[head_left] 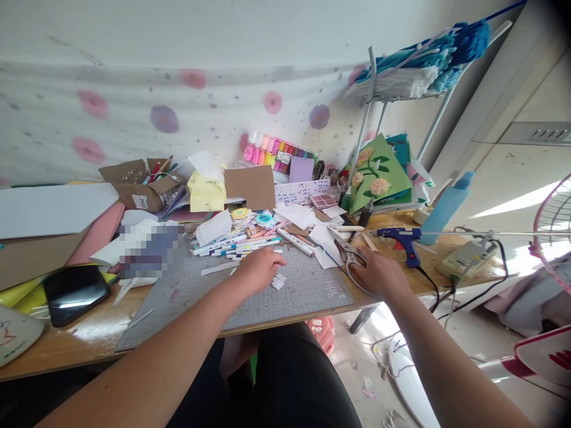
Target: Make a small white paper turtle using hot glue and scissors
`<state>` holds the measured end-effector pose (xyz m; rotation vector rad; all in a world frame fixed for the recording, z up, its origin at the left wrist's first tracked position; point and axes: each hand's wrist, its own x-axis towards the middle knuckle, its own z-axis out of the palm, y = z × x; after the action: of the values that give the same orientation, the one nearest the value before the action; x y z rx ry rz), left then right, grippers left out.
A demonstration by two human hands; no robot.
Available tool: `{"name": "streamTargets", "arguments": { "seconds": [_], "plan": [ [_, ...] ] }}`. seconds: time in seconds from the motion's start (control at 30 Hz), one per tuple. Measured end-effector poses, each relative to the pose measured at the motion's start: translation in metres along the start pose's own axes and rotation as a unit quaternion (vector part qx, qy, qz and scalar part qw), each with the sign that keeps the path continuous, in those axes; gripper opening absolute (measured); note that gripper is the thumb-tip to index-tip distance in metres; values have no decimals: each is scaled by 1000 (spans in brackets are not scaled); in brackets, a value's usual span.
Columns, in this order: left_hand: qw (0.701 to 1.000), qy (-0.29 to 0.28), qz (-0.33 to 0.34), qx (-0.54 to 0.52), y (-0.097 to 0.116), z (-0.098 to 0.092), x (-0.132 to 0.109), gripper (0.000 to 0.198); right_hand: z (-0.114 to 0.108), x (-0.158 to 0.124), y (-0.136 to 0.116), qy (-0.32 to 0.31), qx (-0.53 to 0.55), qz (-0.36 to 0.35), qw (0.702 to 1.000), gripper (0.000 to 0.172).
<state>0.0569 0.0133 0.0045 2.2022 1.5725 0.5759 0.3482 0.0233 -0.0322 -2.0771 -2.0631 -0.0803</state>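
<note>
My right hand (379, 272) is closed round the handle of a pair of scissors (343, 246), whose blades point up and to the left over white paper (325, 244). My left hand (259, 270) hovers low over the grey cutting mat (250, 306), fingers curled and the forefinger reaching right. Small white paper scraps (279, 280) lie just by its fingertips; whether it grips anything is hidden. Several markers (241, 245) are heaped behind this hand, with a blue paper cutout (266, 220) and a yellow one (239, 213) among them.
A blue glue gun (407, 242) with its cord lies at right, near a blue bottle (448, 205) and a power strip (468, 258). On the left are a black phone (75, 294) and a cardboard box (138, 193). A brown card (250, 187) stands at the back.
</note>
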Motion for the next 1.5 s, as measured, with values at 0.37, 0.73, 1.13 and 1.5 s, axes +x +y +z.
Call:
{"name": "streamTargets", "arguments": {
  "seconds": [0.37, 0.73, 1.13, 1.5],
  "plan": [
    [974, 188, -123, 16, -67, -28, -82, 24, 23, -62, -9, 355, 144, -102, 918, 20],
    [973, 201, -106, 34, -61, -22, -106, 25, 41, -67, -113, 250, 310, -223, 889, 15],
    [984, 132, -96, 64, -66, -19, -78, 40, 42, -65, -115, 219, 297, -173, 913, 16],
    [987, 102, -104, 75, -70, -9, -75, 38, 46, -63, -121, 175, 319, -118, 924, 17]
  ]
}}
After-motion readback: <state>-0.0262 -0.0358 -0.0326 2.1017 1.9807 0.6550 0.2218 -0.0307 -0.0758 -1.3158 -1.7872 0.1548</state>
